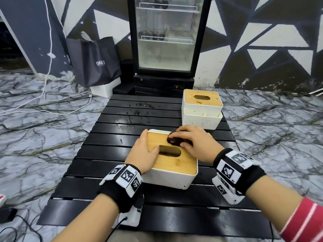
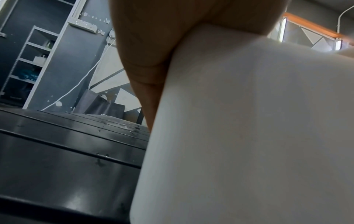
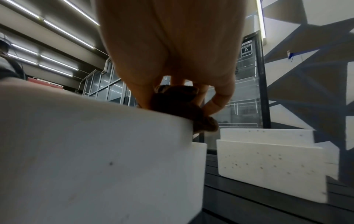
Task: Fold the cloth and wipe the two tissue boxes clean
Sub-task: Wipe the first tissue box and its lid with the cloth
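Note:
The near tissue box (image 1: 174,173), white with a wooden slotted lid, stands in the middle of the black slatted table (image 1: 108,154). My left hand (image 1: 145,151) grips its left side, thumb on the lid beside the slot; in the left wrist view the left hand (image 2: 149,45) lies against the box's white wall (image 2: 249,121). My right hand (image 1: 192,142) holds a bunched dark brown cloth (image 1: 173,140) pressed on the lid's far right part. In the right wrist view the cloth (image 3: 182,106) sits under my fingers (image 3: 220,100) at the box's top edge (image 3: 95,151). The far tissue box (image 1: 201,109) (image 3: 268,159) stands behind it.
Wet smears (image 1: 139,110) mark the table's far slats. A glass-door fridge (image 1: 167,41) stands just beyond the table, with a dark bag (image 1: 94,62) to its left. White cables (image 1: 52,100) trail over the marble floor on the left.

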